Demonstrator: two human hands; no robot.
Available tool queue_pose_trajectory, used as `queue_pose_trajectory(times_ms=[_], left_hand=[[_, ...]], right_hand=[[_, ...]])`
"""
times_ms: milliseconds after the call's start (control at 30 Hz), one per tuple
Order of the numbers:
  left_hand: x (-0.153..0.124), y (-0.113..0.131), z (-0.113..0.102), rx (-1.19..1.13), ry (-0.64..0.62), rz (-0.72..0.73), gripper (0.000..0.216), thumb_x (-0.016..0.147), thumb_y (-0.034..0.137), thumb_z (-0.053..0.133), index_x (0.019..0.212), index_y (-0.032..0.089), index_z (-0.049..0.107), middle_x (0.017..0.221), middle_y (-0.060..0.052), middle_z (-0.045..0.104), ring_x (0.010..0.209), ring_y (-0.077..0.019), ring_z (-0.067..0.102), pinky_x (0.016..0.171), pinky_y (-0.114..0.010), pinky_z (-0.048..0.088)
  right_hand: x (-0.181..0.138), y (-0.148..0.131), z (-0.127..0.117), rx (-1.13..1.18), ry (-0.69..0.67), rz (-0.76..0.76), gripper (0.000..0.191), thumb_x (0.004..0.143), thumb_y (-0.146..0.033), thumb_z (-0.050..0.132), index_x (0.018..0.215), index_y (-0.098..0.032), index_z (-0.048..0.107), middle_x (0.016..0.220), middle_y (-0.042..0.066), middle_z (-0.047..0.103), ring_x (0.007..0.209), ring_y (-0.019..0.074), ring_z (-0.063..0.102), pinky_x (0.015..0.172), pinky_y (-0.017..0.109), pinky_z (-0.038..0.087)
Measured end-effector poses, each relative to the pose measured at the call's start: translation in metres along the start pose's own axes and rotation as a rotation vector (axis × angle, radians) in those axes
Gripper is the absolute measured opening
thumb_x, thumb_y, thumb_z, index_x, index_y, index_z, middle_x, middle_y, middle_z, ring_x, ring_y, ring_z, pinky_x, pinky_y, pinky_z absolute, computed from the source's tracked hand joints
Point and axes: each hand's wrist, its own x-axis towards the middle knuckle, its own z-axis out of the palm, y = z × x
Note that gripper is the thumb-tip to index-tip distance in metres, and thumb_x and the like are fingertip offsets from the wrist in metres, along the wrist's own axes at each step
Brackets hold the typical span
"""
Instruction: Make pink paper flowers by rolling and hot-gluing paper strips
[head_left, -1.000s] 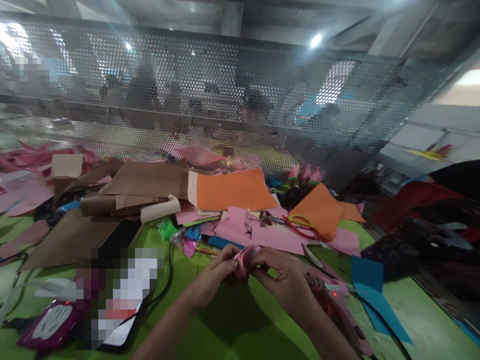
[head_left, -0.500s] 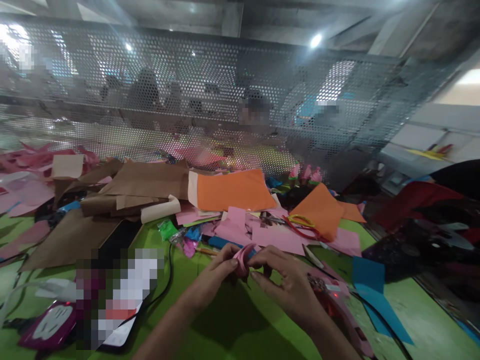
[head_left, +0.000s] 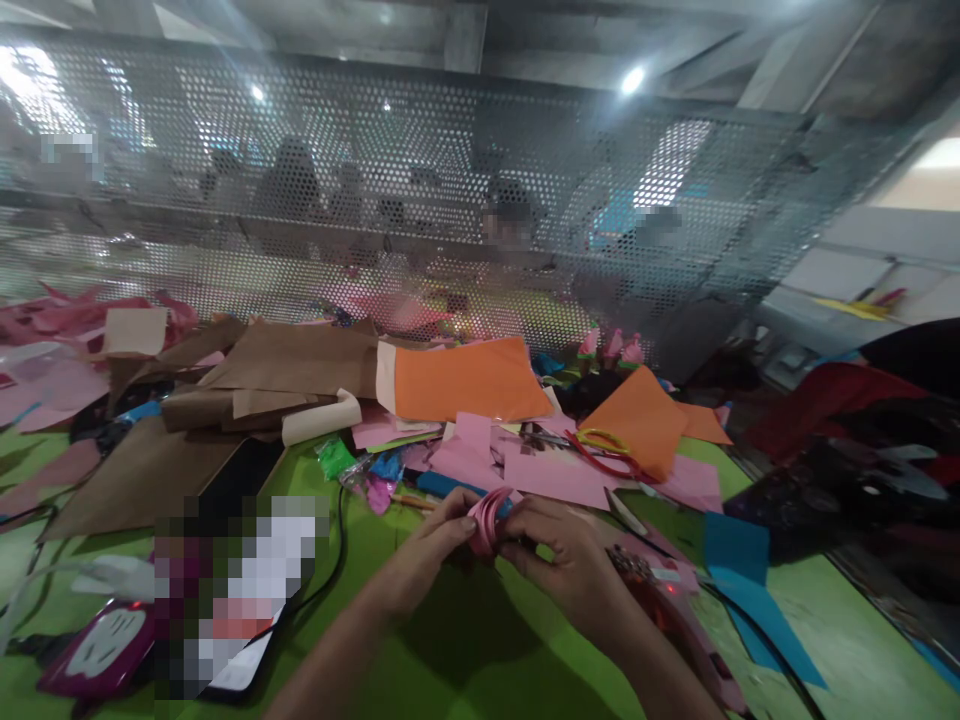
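A pink layered flower [head_left: 489, 522], which looks like felt or stiff paper with curled petals, is held above the green table. My left hand [head_left: 442, 540] has its thumb and fingers closed on the flower's left side. On the right side, my right hand [head_left: 553, 545] pinches the flower's edge between bent fingers and thumb. The underside of the flower is partly hidden by shadow and fingers. Just beyond the hands lie pink sheets [head_left: 555, 478] and a dark blue strip [head_left: 450, 486].
Brown sheets [head_left: 300, 358], an orange sheet [head_left: 465, 380] and scissors with red and yellow handles [head_left: 606, 442] lie behind. A pink tool with a red light [head_left: 686, 620] and a blue piece [head_left: 750, 590] are right. A phone [head_left: 244, 665] and magenta power socket [head_left: 105, 650] sit left.
The flower has turned slightly, so more of its curled layers face me. My right fingers have moved in from beside it and closed on its right edge.
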Motion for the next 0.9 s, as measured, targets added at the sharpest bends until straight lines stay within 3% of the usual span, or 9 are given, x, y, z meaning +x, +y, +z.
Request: queue_pose_trajectory(times_ms=[300,567,900], left_hand=[[0.0002,0.0009,0.0011,0.046,-0.004,-0.023,0.021,0.087,0.036,0.052,0.097,0.018,0.055,0.08,-0.001,0.055,0.072,-0.0133,0.049,0.062,-0.022,0.035],[0.0008,-0.0025,-0.0006,-0.017,0.009,-0.05,0.022,0.084,0.039,0.055,0.092,0.018,0.054,0.074,0.001,0.052,0.065,-0.0117,0.047,0.058,-0.021,0.033],[0.0008,-0.0027,0.0009,-0.039,0.0,-0.043,0.019,0.083,0.036,0.053,0.088,0.018,0.054,0.073,0.001,0.048,0.064,-0.0114,0.044,0.059,-0.021,0.034]], right_hand=[[-0.0002,-0.0042,0.0001,0.0,-0.032,0.014,0.013,0.085,-0.013,0.062,0.087,-0.022,0.071,0.091,0.004,0.068,0.086,0.0188,0.064,0.076,0.027,0.051],[-0.0001,-0.003,-0.0003,0.008,-0.037,-0.031,0.013,0.087,-0.014,0.06,0.086,-0.022,0.07,0.095,0.005,0.067,0.088,0.0192,0.063,0.077,0.029,0.05],[-0.0008,-0.0036,-0.0029,0.025,-0.075,0.009,0.017,0.085,-0.008,0.06,0.085,-0.022,0.07,0.087,0.002,0.066,0.084,0.018,0.062,0.075,0.027,0.048]])
